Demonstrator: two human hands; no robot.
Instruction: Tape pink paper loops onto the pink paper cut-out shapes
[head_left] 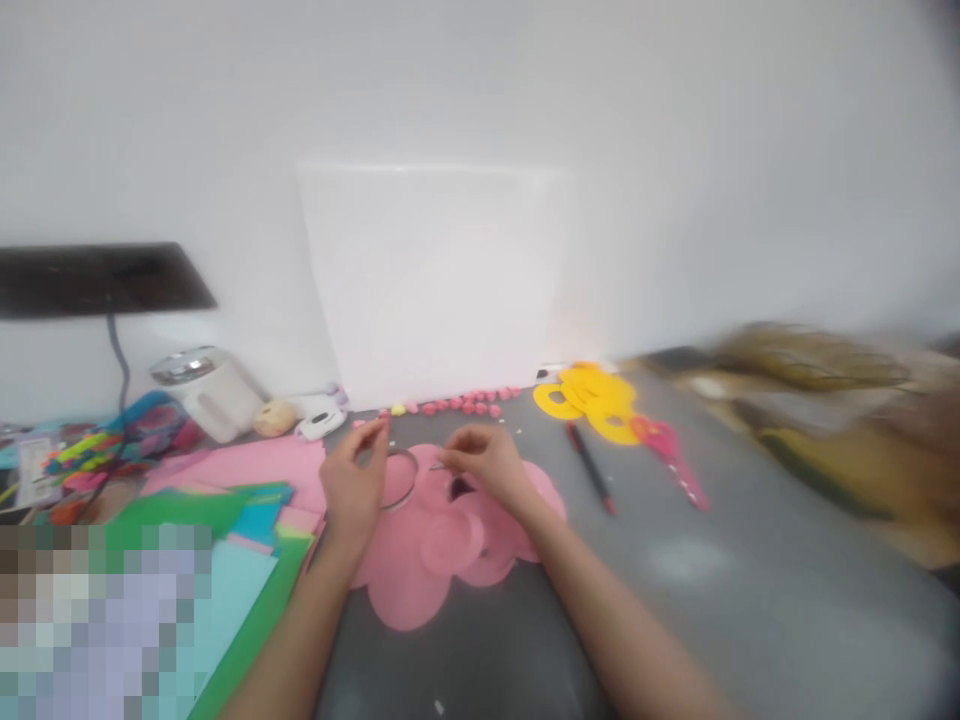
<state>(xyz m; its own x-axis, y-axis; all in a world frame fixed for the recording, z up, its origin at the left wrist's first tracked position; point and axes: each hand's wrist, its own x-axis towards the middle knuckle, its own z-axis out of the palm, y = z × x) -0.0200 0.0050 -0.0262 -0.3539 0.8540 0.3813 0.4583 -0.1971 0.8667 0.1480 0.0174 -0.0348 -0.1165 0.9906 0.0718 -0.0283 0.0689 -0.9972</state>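
Note:
My left hand (354,490) is raised over the left part of several pink paper shapes (409,590), its thumb and fingers closed in a pinch. Whatever it holds is too blurred to make out. Just right of it, a thin dark ring (415,478) shows against the pink paper; I cannot tell whether the hand touches it. My right hand (487,462) pinches something small and greyish at its fingertips, above the same paper. A round pink paper disc (452,543) lies on the shapes between my forearms. A dark patch (460,487) shows under my right hand.
Small pink rolled pieces (472,403) line the wall. To the right lie yellow paper rings (600,395), a dark pen (592,470) and pink scissors (671,460). Coloured sheets (240,570), a white glue-gun-like device (322,424) and a white mug-shaped object (217,395) are left.

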